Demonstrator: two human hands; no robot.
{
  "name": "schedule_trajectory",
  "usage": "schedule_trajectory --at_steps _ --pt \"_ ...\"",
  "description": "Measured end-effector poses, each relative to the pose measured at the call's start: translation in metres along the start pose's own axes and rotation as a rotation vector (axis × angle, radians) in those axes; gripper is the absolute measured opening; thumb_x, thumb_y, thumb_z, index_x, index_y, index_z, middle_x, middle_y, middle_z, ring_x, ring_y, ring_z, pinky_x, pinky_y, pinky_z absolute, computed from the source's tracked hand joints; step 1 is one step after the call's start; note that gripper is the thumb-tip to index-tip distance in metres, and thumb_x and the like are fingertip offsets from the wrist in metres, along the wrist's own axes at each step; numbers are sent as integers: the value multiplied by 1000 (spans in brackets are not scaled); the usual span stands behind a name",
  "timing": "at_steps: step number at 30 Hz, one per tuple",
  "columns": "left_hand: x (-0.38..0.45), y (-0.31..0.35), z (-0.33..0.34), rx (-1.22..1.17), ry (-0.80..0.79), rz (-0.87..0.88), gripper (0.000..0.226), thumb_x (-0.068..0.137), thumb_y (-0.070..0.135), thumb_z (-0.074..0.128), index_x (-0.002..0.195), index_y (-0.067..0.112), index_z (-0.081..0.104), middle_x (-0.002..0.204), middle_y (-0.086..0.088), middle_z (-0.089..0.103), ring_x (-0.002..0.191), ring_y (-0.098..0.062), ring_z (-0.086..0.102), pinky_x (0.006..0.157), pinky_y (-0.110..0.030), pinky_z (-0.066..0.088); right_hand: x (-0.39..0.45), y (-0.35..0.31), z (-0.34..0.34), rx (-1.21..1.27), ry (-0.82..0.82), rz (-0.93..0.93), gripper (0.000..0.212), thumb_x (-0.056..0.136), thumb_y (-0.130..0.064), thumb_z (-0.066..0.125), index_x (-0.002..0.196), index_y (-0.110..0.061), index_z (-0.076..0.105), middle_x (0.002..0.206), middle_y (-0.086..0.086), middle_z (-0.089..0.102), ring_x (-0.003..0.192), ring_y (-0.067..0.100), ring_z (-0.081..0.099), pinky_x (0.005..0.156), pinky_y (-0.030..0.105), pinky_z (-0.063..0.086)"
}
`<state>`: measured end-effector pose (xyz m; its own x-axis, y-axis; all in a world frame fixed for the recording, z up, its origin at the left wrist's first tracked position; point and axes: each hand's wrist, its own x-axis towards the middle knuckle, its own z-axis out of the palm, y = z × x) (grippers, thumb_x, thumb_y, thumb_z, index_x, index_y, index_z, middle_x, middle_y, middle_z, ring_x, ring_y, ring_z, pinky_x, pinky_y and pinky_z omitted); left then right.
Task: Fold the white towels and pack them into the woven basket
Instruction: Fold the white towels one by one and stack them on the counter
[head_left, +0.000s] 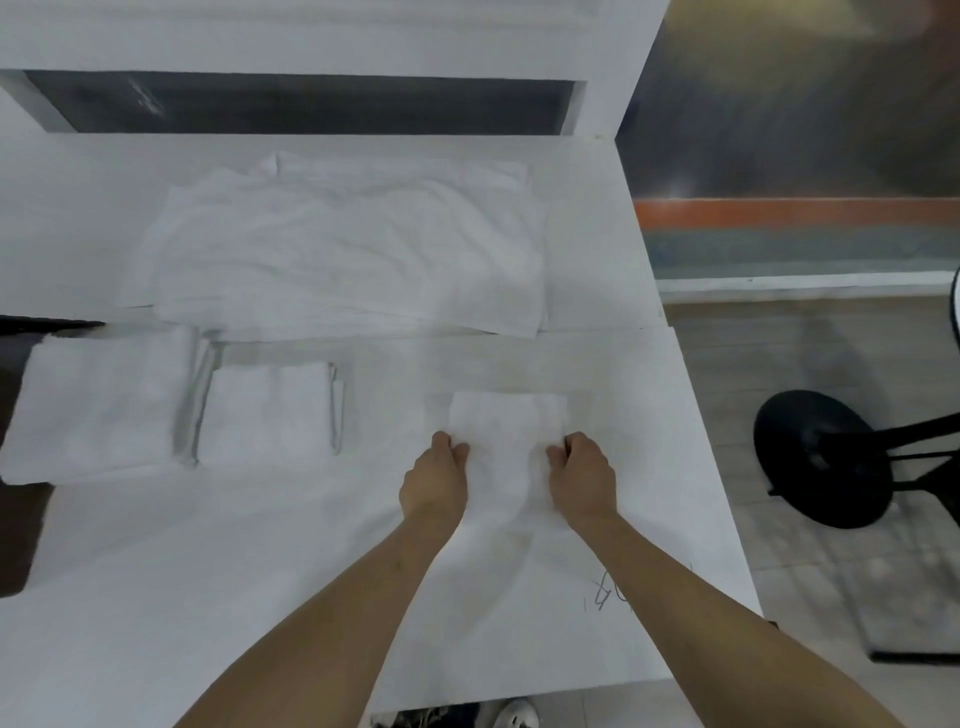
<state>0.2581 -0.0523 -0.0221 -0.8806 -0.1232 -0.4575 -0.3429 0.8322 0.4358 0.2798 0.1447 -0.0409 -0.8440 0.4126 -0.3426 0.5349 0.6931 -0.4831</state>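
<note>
A small white towel (506, 431) lies on the white table (208, 571) in front of me. My left hand (435, 480) grips its left side with curled fingers. My right hand (581, 478) grips its right side the same way. The towel's near part runs between my wrists. Two folded white towels sit at the left: a larger one (98, 405) and a smaller one (270, 410) beside it. A pile of unfolded white towels (343, 249) lies spread at the back. No woven basket is in view.
The table's right edge (727, 493) drops to a tiled floor. A black round stool base (821, 457) stands on the floor to the right. A white wall with a dark slot (301, 104) runs behind the table. A dark object (21, 519) sits at the far left.
</note>
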Motion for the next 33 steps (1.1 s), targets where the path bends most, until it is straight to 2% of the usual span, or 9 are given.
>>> schedule_trajectory --at_steps 5,8,10,13,15,17,19,23,33 --pt "2 5 -1 -71 34 24 25 107 44 33 109 22 43 76 6 51 74 -30 54 69 -39 46 0 4 1 71 33 26 17 103 -26 52 92 -14 48 88 4 61 79 28 59 72 36 46" --pt "-3 8 -3 -95 100 49 26 107 42 36 124 24 42 102 -1 61 85 -33 63 69 -40 47 2 7 -2 116 17 11 17 102 -28 54 94 -14 51 88 3 62 82 30 63 75 41 53" --pt "-6 5 0 -37 188 140 32 105 36 42 133 21 44 119 -5 55 101 -31 62 68 -41 47 1 8 -4 166 25 -11 14 100 -27 58 103 -15 53 100 3 63 88 28 64 78 40 53" --pt "-13 -1 6 138 281 392 38 102 30 46 138 17 51 135 -8 51 123 -31 52 90 -43 50 -11 13 -9 115 121 -159 36 97 -23 64 129 -16 50 130 5 54 106 25 60 85 39 53" --pt "-17 -3 13 236 193 532 47 105 35 37 149 20 44 158 -9 37 146 -32 34 112 -44 39 -20 20 -11 -38 175 -351 47 97 -25 63 141 -18 47 145 6 48 124 26 53 97 41 52" --pt "-18 -4 23 348 26 582 56 108 43 19 161 26 16 171 -5 0 157 -29 -6 125 -49 14 -24 31 -7 -187 94 -515 53 103 -34 53 153 -23 39 162 6 34 146 25 37 110 40 41" --pt "-14 -7 33 422 -42 571 59 107 48 9 161 32 -6 167 0 -25 151 -25 -29 126 -52 0 -24 42 0 -287 -42 -582 57 107 -47 35 161 -30 26 171 2 14 157 24 18 119 39 31" --pt "-7 -8 40 484 -29 534 61 106 51 8 159 34 -16 164 0 -33 150 -25 -32 124 -56 -1 -18 48 0 -358 -192 -532 64 103 -61 14 163 -39 7 171 -8 -10 158 18 -2 127 38 14" --pt "-50 -42 32 565 -40 444 64 103 60 -1 157 33 -21 163 1 -34 151 -25 -28 122 -60 -1 -44 37 -11 -412 -459 -583 66 107 -54 31 162 -39 -2 169 -8 -20 158 17 -5 128 36 13"
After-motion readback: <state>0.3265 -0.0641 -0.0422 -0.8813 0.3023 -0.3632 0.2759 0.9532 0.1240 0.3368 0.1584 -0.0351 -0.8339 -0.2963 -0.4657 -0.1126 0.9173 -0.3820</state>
